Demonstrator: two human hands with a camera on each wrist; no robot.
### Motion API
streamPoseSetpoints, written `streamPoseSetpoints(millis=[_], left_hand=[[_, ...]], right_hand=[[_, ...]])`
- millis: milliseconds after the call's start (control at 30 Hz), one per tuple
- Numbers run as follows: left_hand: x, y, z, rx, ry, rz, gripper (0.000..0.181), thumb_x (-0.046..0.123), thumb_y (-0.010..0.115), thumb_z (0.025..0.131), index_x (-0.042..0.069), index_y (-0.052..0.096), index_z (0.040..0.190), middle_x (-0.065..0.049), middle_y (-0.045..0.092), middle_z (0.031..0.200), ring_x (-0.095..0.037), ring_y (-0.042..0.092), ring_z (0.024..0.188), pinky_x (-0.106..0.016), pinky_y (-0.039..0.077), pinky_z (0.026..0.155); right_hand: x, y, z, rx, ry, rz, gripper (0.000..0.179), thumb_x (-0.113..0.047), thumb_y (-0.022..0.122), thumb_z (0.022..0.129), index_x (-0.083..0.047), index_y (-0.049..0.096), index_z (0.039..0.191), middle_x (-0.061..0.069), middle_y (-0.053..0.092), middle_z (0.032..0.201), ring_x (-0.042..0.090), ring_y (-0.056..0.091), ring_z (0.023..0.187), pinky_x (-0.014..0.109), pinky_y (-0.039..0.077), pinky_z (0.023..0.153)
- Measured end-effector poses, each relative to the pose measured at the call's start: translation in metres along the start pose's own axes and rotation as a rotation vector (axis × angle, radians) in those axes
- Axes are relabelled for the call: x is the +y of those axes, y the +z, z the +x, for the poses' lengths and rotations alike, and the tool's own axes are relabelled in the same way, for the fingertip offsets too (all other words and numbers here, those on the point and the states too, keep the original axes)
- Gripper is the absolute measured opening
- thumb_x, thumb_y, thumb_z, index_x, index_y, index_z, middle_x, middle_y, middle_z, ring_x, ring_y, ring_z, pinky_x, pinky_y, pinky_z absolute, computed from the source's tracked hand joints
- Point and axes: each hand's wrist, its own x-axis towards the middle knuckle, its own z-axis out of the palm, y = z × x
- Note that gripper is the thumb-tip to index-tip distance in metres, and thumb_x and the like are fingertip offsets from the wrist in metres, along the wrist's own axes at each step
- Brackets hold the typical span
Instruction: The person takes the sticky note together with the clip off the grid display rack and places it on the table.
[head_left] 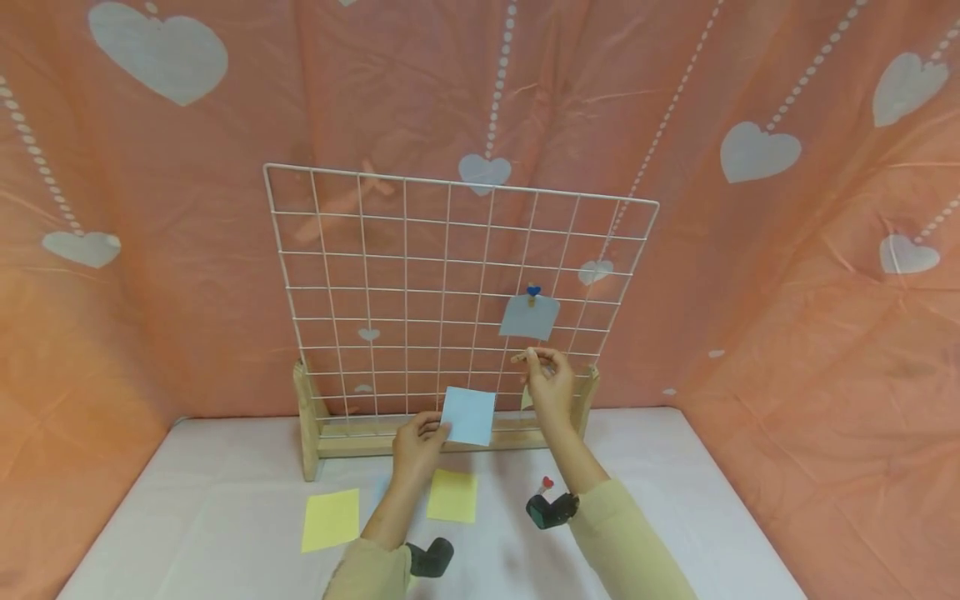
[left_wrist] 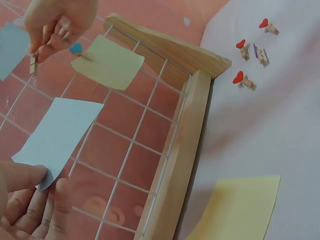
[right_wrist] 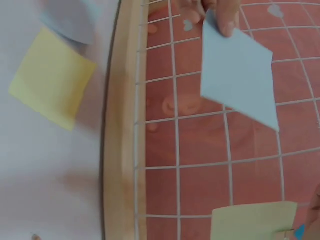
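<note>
A light blue sticky note [head_left: 469, 415] is pinched by its left edge between the thumb and fingers of my left hand [head_left: 418, 450], held up before the lower part of a white wire grid [head_left: 450, 182]. My right hand [head_left: 551, 387] pinches a small wooden clothespin [left_wrist: 33, 65], up and to the right of that note. Just above the right hand, another blue note [head_left: 529, 318] hangs on the grid from a clothespin with a blue heart [head_left: 533, 291]. Lower down, partly behind the right hand in the head view, a pale yellow note [left_wrist: 107, 65] is clipped to the wires.
The grid stands in a wooden base [head_left: 352, 447] on a white table. Yellow notes [head_left: 331, 520] lie in front of it. Several clothespins, some with red hearts [left_wrist: 238, 77], are scattered on the table at the right. A pink curtain with hearts [head_left: 759, 152] hangs behind.
</note>
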Motion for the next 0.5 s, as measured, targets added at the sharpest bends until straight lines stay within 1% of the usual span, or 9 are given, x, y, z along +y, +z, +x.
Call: streamPoseSetpoints(millis=[67, 200, 233, 300, 400, 500], left_hand=[[-0.001, -0.002, 0.0, -0.001, -0.001, -0.001, 0.023, 0.006, 0.064, 0.089, -0.008, 0.064, 0.108, -0.021, 0.068, 0.099, -0.023, 0.065, 0.087, -0.024, 0.055, 0.07], [-0.003, -0.006, 0.0, -0.006, -0.019, -0.002, 0.024, 0.006, 0.064, 0.089, -0.007, 0.064, 0.108, -0.02, 0.068, 0.099, -0.02, 0.065, 0.084, -0.024, 0.055, 0.069], [-0.003, -0.007, 0.0, -0.006, -0.024, -0.003, 0.024, 0.006, 0.064, 0.088, -0.007, 0.064, 0.108, -0.019, 0.068, 0.099, -0.019, 0.065, 0.083, -0.025, 0.056, 0.069], [-0.004, -0.01, 0.0, -0.005, -0.021, -0.018, 0.024, 0.005, 0.064, 0.088, -0.009, 0.064, 0.108, -0.02, 0.068, 0.098, -0.018, 0.065, 0.081, -0.027, 0.057, 0.068], [-0.006, -0.014, -0.001, -0.007, -0.012, -0.048, 0.024, 0.002, 0.064, 0.088, -0.012, 0.063, 0.106, -0.022, 0.067, 0.094, -0.017, 0.065, 0.076, -0.028, 0.058, 0.066], [-0.008, -0.019, -0.003, -0.004, -0.021, -0.042, 0.024, 0.002, 0.065, 0.087, -0.012, 0.063, 0.107, -0.021, 0.067, 0.094, -0.014, 0.064, 0.074, -0.025, 0.056, 0.065]], right_hand=[[0.002, -0.003, -0.002, -0.012, 0.005, -0.009, 0.026, -0.011, 0.057, 0.096, 0.011, 0.055, 0.11, 0.019, 0.06, 0.094, 0.003, 0.052, 0.05, 0.011, 0.039, 0.044], [0.007, -0.01, -0.006, -0.027, 0.019, -0.031, 0.027, -0.012, 0.057, 0.096, 0.011, 0.056, 0.11, 0.025, 0.06, 0.096, 0.006, 0.053, 0.051, 0.012, 0.038, 0.043], [0.009, -0.011, -0.007, -0.023, 0.029, -0.047, 0.026, -0.013, 0.058, 0.096, 0.01, 0.056, 0.109, 0.024, 0.06, 0.096, 0.007, 0.054, 0.051, 0.012, 0.038, 0.044], [0.012, -0.014, -0.009, -0.006, 0.045, -0.095, 0.027, -0.016, 0.059, 0.095, 0.008, 0.059, 0.107, 0.022, 0.061, 0.096, 0.008, 0.055, 0.053, 0.013, 0.042, 0.045], [0.016, -0.017, -0.012, 0.008, 0.068, -0.176, 0.031, -0.023, 0.06, 0.095, 0.005, 0.061, 0.107, 0.019, 0.064, 0.098, 0.008, 0.057, 0.055, 0.015, 0.047, 0.049], [0.02, -0.021, -0.017, 0.003, 0.082, -0.205, 0.032, -0.025, 0.059, 0.095, 0.004, 0.061, 0.108, 0.018, 0.064, 0.1, 0.008, 0.058, 0.056, 0.014, 0.047, 0.05]])
